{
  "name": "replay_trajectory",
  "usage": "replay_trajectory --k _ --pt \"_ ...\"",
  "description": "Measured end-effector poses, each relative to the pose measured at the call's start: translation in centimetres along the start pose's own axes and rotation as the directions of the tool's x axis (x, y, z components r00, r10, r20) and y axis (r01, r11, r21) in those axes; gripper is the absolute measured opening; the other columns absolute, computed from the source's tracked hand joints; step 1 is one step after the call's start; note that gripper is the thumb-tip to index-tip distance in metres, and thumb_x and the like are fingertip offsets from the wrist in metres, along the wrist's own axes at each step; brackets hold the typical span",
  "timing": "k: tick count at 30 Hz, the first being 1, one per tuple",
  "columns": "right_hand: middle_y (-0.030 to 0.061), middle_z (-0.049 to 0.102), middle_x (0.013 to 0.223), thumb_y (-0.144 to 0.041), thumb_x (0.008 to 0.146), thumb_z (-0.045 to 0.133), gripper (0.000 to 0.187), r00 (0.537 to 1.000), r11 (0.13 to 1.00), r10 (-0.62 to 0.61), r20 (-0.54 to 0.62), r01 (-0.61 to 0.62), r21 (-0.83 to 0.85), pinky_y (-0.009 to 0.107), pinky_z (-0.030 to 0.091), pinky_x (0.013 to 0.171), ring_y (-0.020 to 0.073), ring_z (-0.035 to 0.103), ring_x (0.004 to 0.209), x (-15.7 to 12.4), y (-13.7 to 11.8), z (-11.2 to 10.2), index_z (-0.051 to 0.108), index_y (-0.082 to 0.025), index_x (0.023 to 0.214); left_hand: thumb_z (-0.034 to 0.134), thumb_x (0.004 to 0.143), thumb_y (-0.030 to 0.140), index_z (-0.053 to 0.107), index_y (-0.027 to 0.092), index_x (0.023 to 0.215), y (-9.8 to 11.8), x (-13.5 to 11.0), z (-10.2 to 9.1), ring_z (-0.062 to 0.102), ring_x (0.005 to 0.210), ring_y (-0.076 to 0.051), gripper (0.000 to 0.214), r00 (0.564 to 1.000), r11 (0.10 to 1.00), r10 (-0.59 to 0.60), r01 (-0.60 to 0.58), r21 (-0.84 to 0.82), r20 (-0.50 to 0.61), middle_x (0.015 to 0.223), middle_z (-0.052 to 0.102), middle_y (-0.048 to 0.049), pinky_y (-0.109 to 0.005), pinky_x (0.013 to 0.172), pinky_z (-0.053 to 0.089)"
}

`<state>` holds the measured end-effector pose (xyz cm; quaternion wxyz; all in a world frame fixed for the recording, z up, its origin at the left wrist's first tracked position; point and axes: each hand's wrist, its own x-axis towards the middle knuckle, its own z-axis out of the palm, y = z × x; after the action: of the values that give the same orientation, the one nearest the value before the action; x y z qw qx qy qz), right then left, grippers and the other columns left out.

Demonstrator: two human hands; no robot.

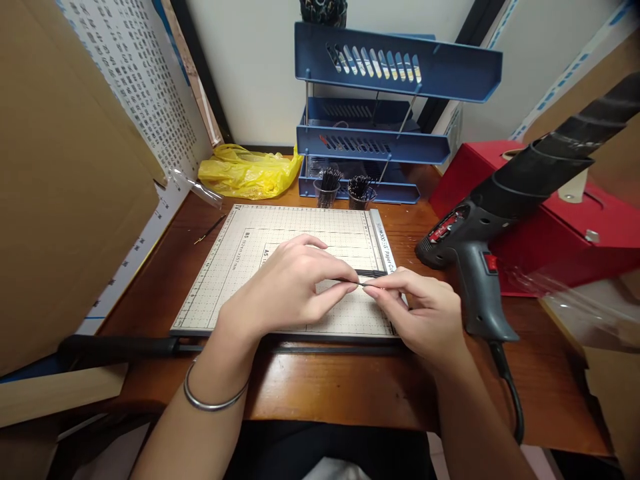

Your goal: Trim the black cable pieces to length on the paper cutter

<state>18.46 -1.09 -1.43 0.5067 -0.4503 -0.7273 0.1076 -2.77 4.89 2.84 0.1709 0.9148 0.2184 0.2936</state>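
Above the paper cutter's gridded board (300, 221), my left hand (293, 283) pinches a thin dark wire-like piece (361, 285) between thumb and forefinger. My right hand (425, 310) pinches the same piece close by on the right, so the fingertips of both hands nearly meet. Most of this piece is hidden by the fingers. Just behind them, several thin black pieces (371, 273) lie side by side on the board near its right edge. The cutter's black handle (120, 347) lies along the front, left of my left wrist.
A heat gun (477, 287) stands at right before a red box (530, 240). Behind the board are two clear cups (327, 197) (360, 200) of black strands, a blue tray rack (370, 143) and a yellow bag (250, 173). A dark wire (210, 229) lies left.
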Motion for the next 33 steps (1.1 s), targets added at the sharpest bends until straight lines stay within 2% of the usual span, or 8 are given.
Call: replay_trajectory --k 8,18,24,29,33 --pt "-0.0057 0.056 0.054 -0.016 0.086 0.072 0.006 1.000 0.999 0.021 0.006 -0.021 -0.047 0.022 0.035 0.046 0.0065 0.043 0.047 0.19 -0.33 -0.19 0.072 -0.019 0.080 0.060 0.100 0.024 0.077 0.020 0.094 -0.25 0.13 0.48 0.072 0.074 -0.014 0.018 0.999 0.999 0.048 -0.048 -0.010 0.017 0.085 0.080 0.0001 -0.038 0.100 0.045" --pt "-0.0045 0.059 0.056 -0.017 0.086 0.072 0.007 1.000 0.998 0.010 -0.001 -0.010 -0.065 0.023 0.038 0.049 0.0077 0.049 0.050 0.19 -0.25 -0.17 0.071 -0.019 0.079 0.059 0.101 0.023 0.076 0.019 0.096 -0.39 0.24 0.50 0.072 0.074 -0.013 0.019 0.996 0.997 0.073 -0.072 -0.030 0.042 0.084 0.080 0.0001 -0.035 0.098 0.045" --pt "-0.0021 0.065 0.060 -0.021 0.088 0.071 0.008 0.997 0.995 0.071 -0.003 -0.071 -0.070 0.023 0.041 0.049 0.0085 0.051 0.048 0.00 -0.08 -0.12 0.074 -0.020 0.081 0.058 0.100 0.022 0.075 0.017 0.095 0.07 0.37 0.47 0.067 0.070 -0.014 0.019 0.998 0.999 0.052 -0.053 0.015 0.031 0.082 0.078 0.0006 -0.035 0.096 0.045" --pt "-0.0064 0.052 0.051 -0.022 0.088 0.069 0.006 0.998 0.997 0.058 0.014 -0.057 -0.042 0.022 0.035 0.044 0.0064 0.039 0.042 0.12 -0.30 -0.03 0.074 -0.019 0.090 0.059 0.100 0.023 0.075 0.019 0.096 0.12 0.24 0.32 0.065 0.072 -0.014 0.017 0.999 0.997 0.029 -0.030 0.065 0.013 0.085 0.078 0.0019 -0.037 0.098 0.045" --pt "-0.0066 0.052 0.051 -0.019 0.090 0.066 0.009 0.999 0.997 0.050 0.016 -0.049 -0.053 0.022 0.036 0.045 0.0062 0.036 0.042 0.19 -0.38 -0.10 0.074 -0.020 0.092 0.060 0.100 0.023 0.075 0.020 0.097 0.05 0.21 0.27 0.066 0.072 -0.014 0.016 0.999 0.996 0.038 -0.037 0.080 -0.013 0.088 0.080 0.0025 -0.036 0.099 0.045"
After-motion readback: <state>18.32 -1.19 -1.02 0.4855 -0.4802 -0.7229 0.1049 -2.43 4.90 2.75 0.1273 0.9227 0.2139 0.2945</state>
